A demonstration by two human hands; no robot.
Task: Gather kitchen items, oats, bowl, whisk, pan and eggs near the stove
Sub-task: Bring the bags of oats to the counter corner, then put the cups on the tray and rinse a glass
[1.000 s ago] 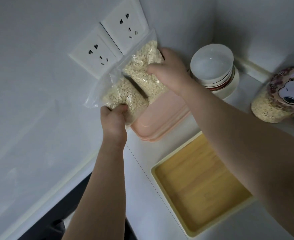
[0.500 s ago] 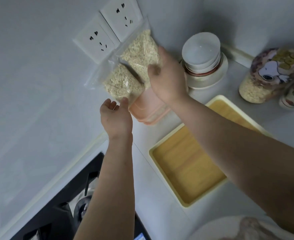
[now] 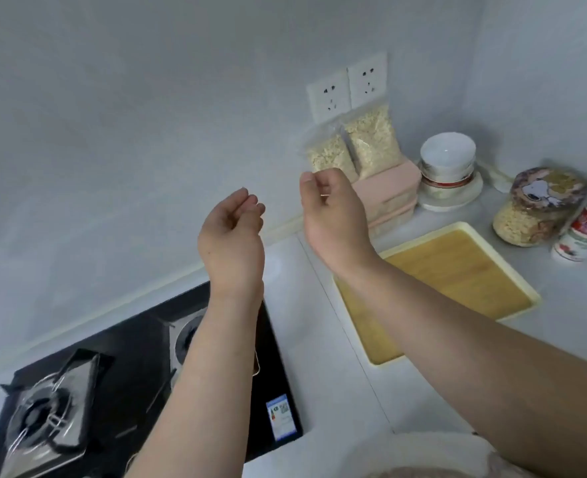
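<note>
Two clear bags of oats (image 3: 371, 141) lean upright against the wall under the sockets, resting on a pink lidded box (image 3: 390, 191). A stack of white bowls (image 3: 447, 157) stands to their right in the corner. My left hand (image 3: 231, 232) hovers in the air above the counter beside the black gas stove (image 3: 140, 367), fingers loosely curled, holding nothing. My right hand (image 3: 331, 215) hangs just in front of the oat bags, apart from them, fingers curled and empty.
A wooden tray with a cream rim (image 3: 464, 267) lies on the white counter right of my right arm. A jar of oats with a cartoon lid (image 3: 533, 208) and a small bottle (image 3: 585, 232) stand at the far right. Two wall sockets (image 3: 349, 86) sit above the bags.
Both hands let go of the oat bags and drew back toward me. The bags now stand on their own against the wall. The view pulled back, and the stove came into sight.
</note>
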